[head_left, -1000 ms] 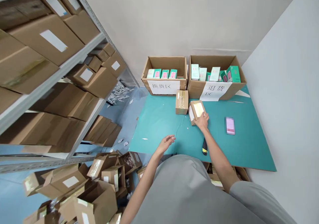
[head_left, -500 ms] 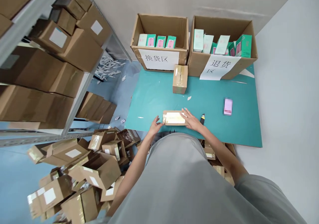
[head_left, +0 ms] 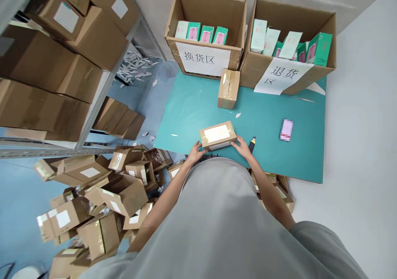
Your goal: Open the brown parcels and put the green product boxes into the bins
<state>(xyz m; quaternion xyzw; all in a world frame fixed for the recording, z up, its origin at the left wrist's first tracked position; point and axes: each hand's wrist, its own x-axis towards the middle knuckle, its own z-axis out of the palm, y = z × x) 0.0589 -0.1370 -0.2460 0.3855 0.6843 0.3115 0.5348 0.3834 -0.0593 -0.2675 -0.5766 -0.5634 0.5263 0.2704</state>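
Head: labelled box [head_left: 217,135], "换货区" sign [head_left: 203,59]

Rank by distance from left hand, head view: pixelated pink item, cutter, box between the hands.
1. Box, at the left hand.
2. Cutter, just right of the right hand.
3. Pixelated pink item, farther right on the table.

From the parcel [head_left: 217,135], sitting between the left hand [head_left: 194,153] and right hand [head_left: 243,148], a small carton [head_left: 228,89] is standing on the table [head_left: 186,105] toward twelve o'clock, before the left bin [head_left: 212,12]; the right bin [head_left: 288,16] (packets [head_left: 259,35] are standing in both) is occupying half past one, the cutter [head_left: 252,146] three, shelving [head_left: 101,97] ten, heaped cartons [head_left: 105,233] eight.
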